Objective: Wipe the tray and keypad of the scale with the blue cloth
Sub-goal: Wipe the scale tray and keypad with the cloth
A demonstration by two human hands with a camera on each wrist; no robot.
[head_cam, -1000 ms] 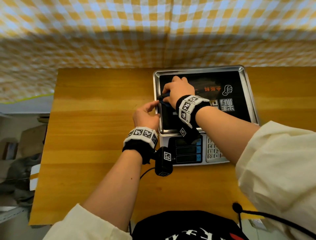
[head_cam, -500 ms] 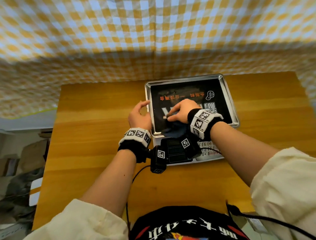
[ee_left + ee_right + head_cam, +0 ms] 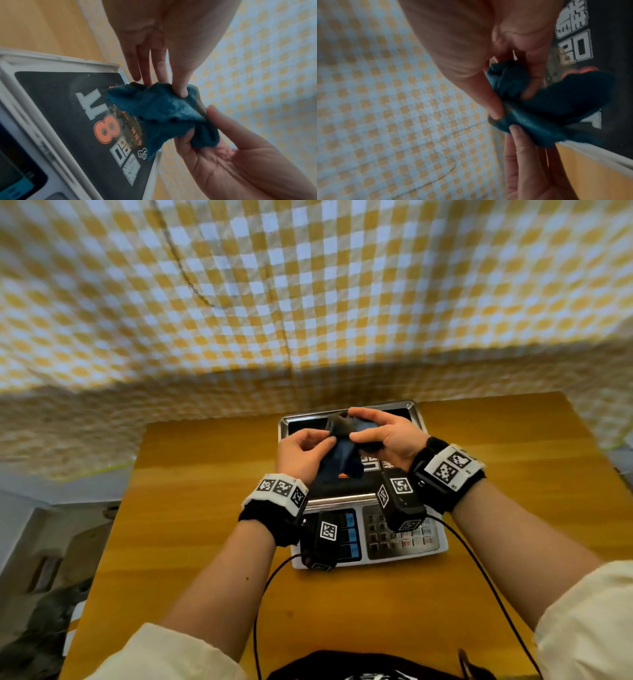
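Blue cloth (image 3: 344, 451) held above scale tray (image 3: 416, 414).
Left hand (image 3: 301, 455) and right hand (image 3: 387, 436) fingers pinch it, bunched.

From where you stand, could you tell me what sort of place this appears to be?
Probably a small shop counter or market stall, though I can't be sure: a price-computing scale with a keypad sits on a wooden table, backed by a hung yellow checked cloth.

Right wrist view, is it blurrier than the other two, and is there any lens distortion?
Right wrist view: softest, blue cloth and fingers smeared. Left wrist view: sharper, cloth nap and tray lettering readable. Head view: wide-angle bending of the checked backdrop, keypad slightly soft.
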